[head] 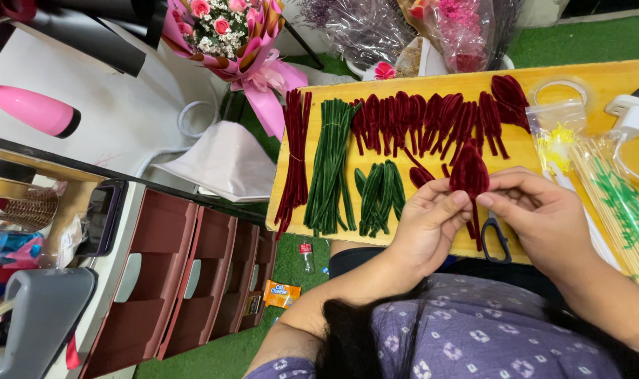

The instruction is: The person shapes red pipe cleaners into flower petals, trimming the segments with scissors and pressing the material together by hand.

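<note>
Both hands, the left hand (428, 217) and right hand (537, 210), pinch one folded dark-red chenille petal (469, 175) between them, above the yellow desk (600, 77). Scissors (497, 238) lie just below. A row of finished red petals (432, 119) suggests much is done; straight red stems (295, 158) and green stems (330, 165) lie unshaped.

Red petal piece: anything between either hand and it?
No. Both hands already pinch the dark red looped petal piece: left hand at its lower left, right hand at its lower right, fingertips on it. Scissors lie underneath on the yellow board, not between.
</note>
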